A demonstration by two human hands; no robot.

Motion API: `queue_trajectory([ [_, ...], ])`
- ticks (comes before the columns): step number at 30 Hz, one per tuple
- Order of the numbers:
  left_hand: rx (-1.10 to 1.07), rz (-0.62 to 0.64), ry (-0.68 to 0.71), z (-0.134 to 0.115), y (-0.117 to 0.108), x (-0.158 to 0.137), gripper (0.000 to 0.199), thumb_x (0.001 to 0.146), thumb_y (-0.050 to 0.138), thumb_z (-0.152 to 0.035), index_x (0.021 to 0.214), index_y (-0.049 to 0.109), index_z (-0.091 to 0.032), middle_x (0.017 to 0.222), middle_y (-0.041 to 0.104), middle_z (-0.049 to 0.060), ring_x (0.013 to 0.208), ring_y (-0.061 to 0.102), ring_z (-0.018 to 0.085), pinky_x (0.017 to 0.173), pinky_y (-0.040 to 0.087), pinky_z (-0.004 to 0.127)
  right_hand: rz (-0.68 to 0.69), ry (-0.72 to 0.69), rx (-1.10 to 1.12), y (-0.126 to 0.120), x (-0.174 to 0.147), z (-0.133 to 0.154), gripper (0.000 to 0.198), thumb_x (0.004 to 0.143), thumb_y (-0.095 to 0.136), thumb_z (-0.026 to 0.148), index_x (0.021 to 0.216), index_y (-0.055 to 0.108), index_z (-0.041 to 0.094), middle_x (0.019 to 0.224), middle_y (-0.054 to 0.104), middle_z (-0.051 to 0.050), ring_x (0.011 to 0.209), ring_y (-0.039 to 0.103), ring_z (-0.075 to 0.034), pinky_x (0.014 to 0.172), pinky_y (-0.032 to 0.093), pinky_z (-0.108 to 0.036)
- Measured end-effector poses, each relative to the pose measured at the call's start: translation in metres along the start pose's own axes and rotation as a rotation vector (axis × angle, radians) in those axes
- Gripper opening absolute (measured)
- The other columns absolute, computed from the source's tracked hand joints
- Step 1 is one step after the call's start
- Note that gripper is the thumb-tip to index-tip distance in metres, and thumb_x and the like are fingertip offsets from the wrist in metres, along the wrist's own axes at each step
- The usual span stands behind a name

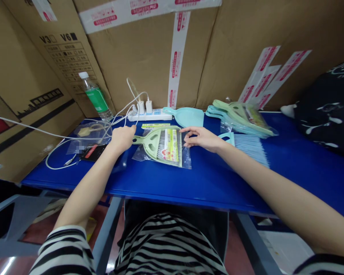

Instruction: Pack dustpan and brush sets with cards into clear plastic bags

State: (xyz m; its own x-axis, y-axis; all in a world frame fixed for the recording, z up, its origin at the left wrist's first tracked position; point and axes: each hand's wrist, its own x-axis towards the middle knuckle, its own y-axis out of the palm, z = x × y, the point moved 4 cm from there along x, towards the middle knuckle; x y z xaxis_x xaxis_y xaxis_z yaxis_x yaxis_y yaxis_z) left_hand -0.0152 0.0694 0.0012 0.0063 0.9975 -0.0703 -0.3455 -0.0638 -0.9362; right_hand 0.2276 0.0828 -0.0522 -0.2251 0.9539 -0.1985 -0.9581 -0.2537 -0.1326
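Note:
A light green dustpan and brush set [154,143] lies in a clear plastic bag in front of me, with a yellow-green label over the bristles. My left hand [123,138] is closed at the handle end of the set. At its far right corner, the index finger of my right hand [202,139] reaches to the bag's edge; the other fingers are loosely bent and hold nothing. Behind the set lies a light blue dustpan [189,115]. A light blue brush [249,147] rests beyond my right forearm, partly hidden by it.
Several bagged dustpan sets [243,118] are piled at the back right, near a dark patterned bag [329,107]. A power strip [157,114] with white cables, a water bottle [96,97] and a black phone-like object [94,152] sit left. Cardboard [149,57] walls the blue table [195,187].

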Motion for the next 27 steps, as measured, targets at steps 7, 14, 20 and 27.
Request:
queue_trajectory([
  [7,0.034,-0.011,-0.019,0.002,-0.003,-0.002,0.043,0.091,0.036,-0.005,0.129,0.056,-0.013,0.114,0.071,0.02,0.115,0.067,0.032,0.092,0.053,0.04,0.005,0.01,-0.04,-0.004,0.0,0.001,0.03,0.077,0.061,-0.007,0.093,0.065,0.018,0.07,0.056,0.005,0.054,0.064,-0.009,0.063,0.062,-0.024],
  [14,0.036,-0.03,-0.032,0.004,-0.003,0.0,0.039,0.094,0.037,-0.01,0.127,0.057,-0.015,0.112,0.072,0.019,0.114,0.067,0.031,0.09,0.053,0.038,0.032,-0.025,-0.11,-0.014,0.006,-0.003,0.029,0.076,0.062,-0.006,0.092,0.068,0.017,0.068,0.058,0.004,0.056,0.065,-0.01,0.062,0.06,-0.024],
  [20,0.041,-0.046,-0.02,0.001,-0.003,-0.001,0.043,0.091,0.036,-0.006,0.127,0.057,-0.015,0.109,0.073,0.019,0.114,0.067,0.031,0.09,0.053,0.038,0.057,-0.016,-0.216,-0.011,0.005,-0.001,0.031,0.076,0.059,-0.005,0.095,0.071,0.017,0.067,0.06,0.004,0.054,0.061,-0.008,0.066,0.059,-0.025],
  [27,0.031,-0.05,-0.016,0.0,-0.003,-0.002,0.044,0.09,0.035,-0.005,0.128,0.057,-0.014,0.108,0.072,0.021,0.112,0.068,0.032,0.089,0.053,0.039,0.116,-0.093,-0.404,-0.007,0.005,0.0,0.028,0.083,0.056,0.007,0.103,0.074,0.016,0.063,0.059,0.002,0.053,0.055,-0.01,0.057,0.052,-0.023],
])
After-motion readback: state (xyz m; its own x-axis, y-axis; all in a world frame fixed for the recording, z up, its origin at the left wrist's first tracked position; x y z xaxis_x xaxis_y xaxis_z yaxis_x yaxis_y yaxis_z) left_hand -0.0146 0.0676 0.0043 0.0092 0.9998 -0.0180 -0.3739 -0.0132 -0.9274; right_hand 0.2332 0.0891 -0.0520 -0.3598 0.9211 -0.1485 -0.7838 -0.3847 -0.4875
